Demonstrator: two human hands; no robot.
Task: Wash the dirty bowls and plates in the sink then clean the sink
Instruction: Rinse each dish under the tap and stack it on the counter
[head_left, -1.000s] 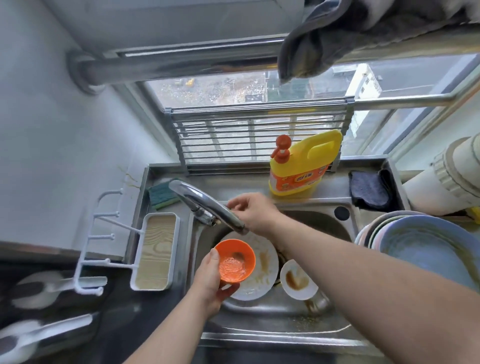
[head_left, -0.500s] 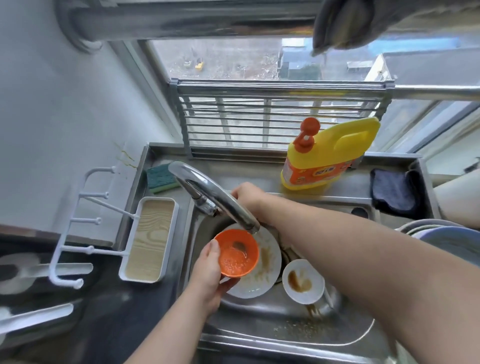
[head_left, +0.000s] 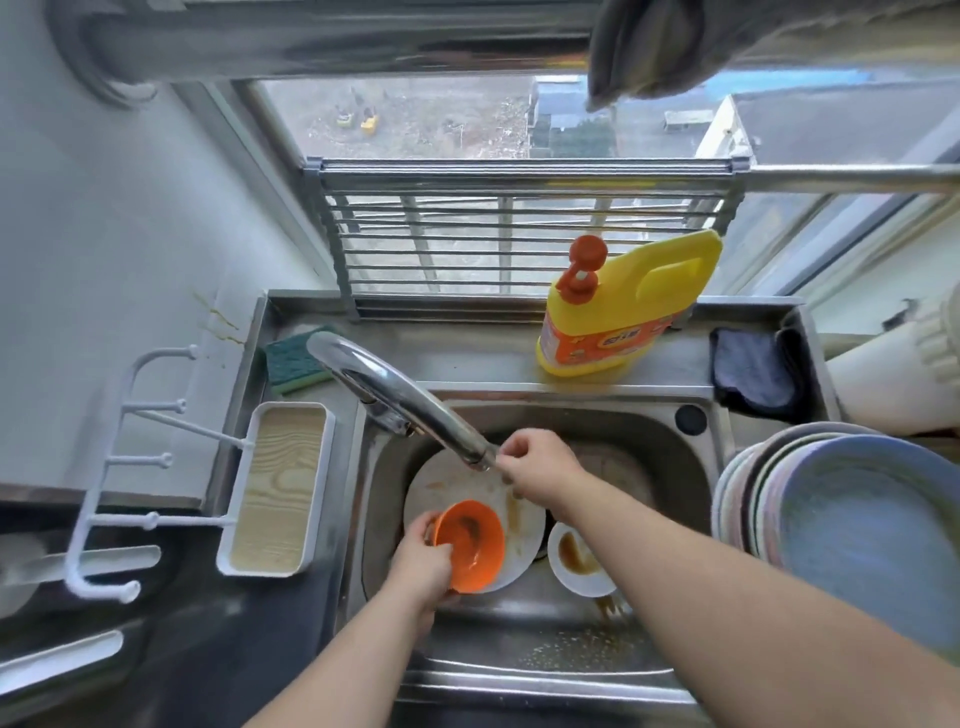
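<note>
Head view: washing looks barely begun. Low centre of the frame, the left hand (head_left: 421, 564) grips the tilted orange bowl (head_left: 470, 545) over the sauce-smeared white plate (head_left: 519, 512); the right hand (head_left: 535, 462) pinches the faucet (head_left: 405, 400) tip. A stained small dish (head_left: 579, 564) and the gritty sink (head_left: 582, 647) remain.

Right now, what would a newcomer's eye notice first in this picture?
The orange bowl, gripped by the left hand over a stained white plate in the sink. Next, the yellow detergent bottle on the back ledge, and the right hand at the faucet tip.
</note>
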